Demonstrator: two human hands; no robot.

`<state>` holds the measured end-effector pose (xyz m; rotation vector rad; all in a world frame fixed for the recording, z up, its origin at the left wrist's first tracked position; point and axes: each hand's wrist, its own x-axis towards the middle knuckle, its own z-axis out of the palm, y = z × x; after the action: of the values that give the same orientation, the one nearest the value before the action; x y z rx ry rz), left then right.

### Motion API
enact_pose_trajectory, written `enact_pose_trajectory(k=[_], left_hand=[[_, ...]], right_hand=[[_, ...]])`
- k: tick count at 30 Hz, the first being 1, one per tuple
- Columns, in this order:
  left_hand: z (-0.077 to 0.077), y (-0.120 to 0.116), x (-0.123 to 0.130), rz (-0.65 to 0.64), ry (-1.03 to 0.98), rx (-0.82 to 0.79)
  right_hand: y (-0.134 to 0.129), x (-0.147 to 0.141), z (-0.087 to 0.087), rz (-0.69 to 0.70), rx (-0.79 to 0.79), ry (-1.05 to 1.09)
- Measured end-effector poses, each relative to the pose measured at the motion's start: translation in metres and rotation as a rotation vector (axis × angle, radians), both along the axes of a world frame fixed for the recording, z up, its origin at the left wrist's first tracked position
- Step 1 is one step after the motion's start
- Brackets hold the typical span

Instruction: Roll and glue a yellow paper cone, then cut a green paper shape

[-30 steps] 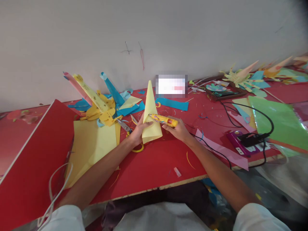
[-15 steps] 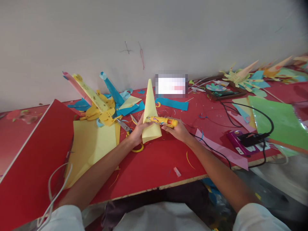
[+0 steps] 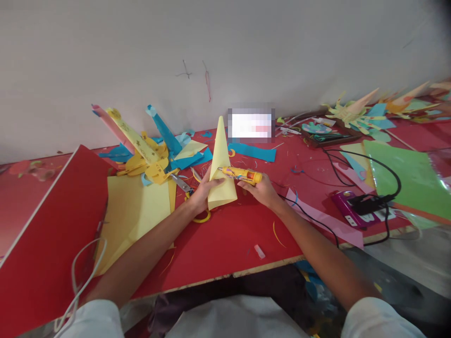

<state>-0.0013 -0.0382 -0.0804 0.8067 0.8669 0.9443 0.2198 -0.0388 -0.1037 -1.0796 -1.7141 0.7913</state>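
Note:
My left hand (image 3: 202,193) is closed round the lower left side of a pale yellow paper cone (image 3: 221,145), its thumb lying across the front. The cone stands point up, with its wide end low. In my right hand (image 3: 262,190) is a thick yellow pen (image 3: 243,174) with a coloured pattern, held nearly level. Its tip points left and lies against, or just in front of, the cone's face; I cannot tell which. Scissors (image 3: 202,217) with yellow handles lie on the red table, partly hidden behind my left hand.
Paper cones and cut shapes (image 3: 151,162) stand at the back left, above yellow sheets (image 3: 136,206). A red board (image 3: 52,225) leans at the left. On the right are a purple box (image 3: 347,211) with black cables, a pink strip (image 3: 327,220) and a green folder (image 3: 405,173).
The pen's tip has moved slightly up and right along the cone's face, and the pen is tilted a little more. The left hand and cone are almost unchanged.

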Motion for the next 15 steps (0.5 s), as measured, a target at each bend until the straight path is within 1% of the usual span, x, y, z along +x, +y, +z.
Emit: enact_pose_trajectory(k=[5,15], left_hand=[[0.001,-0.0005,-0.0004,-0.01,0.018,0.006],[-0.0021,0.0009,-0.0022,-0.005,0.016,0.001]], right_hand=[[0.0024,0.0013,-0.0023,-0.03,0.025,-0.008],[0.0002,0.0023,-0.0028,-0.071,0.027,-0.062]])
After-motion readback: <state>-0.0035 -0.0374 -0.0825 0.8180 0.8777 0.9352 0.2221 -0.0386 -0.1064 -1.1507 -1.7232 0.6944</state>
